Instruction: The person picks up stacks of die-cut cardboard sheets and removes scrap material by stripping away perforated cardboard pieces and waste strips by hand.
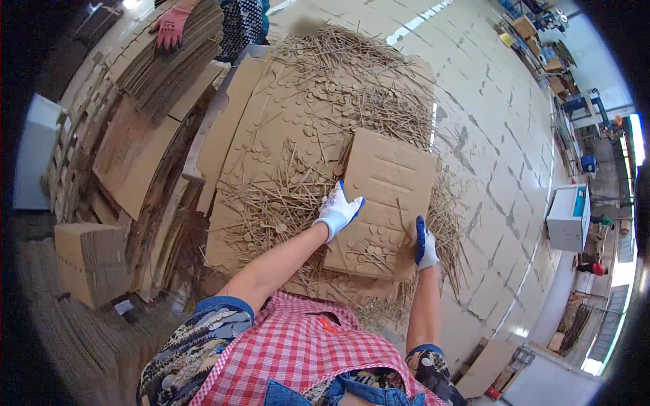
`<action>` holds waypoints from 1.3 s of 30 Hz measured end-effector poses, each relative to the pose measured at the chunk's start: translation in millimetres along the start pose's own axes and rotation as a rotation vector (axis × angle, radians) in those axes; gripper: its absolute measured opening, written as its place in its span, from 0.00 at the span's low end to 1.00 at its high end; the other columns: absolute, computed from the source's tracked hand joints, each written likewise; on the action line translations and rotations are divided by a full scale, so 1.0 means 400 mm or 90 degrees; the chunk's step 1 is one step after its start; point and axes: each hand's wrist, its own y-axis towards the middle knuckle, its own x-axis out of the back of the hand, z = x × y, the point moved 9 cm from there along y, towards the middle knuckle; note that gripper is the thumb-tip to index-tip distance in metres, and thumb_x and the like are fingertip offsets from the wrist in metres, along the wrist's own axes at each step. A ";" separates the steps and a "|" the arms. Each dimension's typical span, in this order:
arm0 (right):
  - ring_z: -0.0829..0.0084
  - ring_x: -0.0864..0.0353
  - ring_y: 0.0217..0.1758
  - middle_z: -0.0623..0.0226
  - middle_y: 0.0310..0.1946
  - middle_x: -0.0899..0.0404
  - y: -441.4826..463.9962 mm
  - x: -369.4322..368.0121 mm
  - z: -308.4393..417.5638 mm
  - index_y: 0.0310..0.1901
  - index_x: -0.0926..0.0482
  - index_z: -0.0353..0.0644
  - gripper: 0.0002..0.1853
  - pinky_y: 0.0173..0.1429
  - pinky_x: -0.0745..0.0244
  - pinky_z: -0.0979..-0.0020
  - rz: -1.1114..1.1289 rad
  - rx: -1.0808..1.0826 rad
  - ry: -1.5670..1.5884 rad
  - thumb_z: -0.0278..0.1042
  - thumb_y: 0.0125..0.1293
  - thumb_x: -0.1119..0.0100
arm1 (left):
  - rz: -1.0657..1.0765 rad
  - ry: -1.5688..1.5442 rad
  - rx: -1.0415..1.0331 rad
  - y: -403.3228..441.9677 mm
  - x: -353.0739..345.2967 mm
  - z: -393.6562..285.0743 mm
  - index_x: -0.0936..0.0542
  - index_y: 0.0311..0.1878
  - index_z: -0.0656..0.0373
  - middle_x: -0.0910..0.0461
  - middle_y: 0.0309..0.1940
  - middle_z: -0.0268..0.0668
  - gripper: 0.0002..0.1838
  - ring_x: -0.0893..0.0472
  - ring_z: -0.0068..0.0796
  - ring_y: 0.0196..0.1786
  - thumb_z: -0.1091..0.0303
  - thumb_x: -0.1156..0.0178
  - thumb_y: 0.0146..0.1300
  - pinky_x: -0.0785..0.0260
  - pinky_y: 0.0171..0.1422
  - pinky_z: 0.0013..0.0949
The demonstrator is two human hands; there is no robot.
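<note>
Well to the left of the left hand, one cardboard box (88,260) stands beside tall stacks of flat cardboard. Farther forward and left of the left hand, one pink-gloved hand (170,28) of another person rests on one of those stacks (145,68). Nearer, one large cardboard sheet (271,128) lies under the work, with two main heaps of thin cardboard strips on it: one heap (264,206) just left of the left hand, the other heap (386,108) ahead of both hands. Many small round discs, too many to count surely, are scattered between the heaps. The left hand (342,211), in a white glove with blue on its palm side, touches the left part of one cardboard pile (389,176), thumb spread over the top; whether its fingers close on the edge, I cannot tell. The pile lies between the two hands, its top sheet showing several slits, with more than five discs and a few loose strips on it, nearest the right hand and the person. The right hand (426,247), gloved alike, is against the pile's right edge, fingers pointing forward; its grip is unclear. More strips lie just right of it, and well apart to its right stands one white cabinet (567,218).
</note>
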 end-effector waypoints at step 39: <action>0.75 0.28 0.48 0.67 0.48 0.26 -0.056 0.031 0.391 0.52 0.30 0.33 0.20 0.53 0.34 0.72 0.138 0.435 0.040 0.36 0.63 0.46 | 0.135 -0.413 -0.471 -0.097 0.343 -0.369 0.42 0.64 0.61 0.32 0.58 0.38 0.38 0.33 0.27 0.58 0.67 0.34 0.52 0.39 0.61 0.30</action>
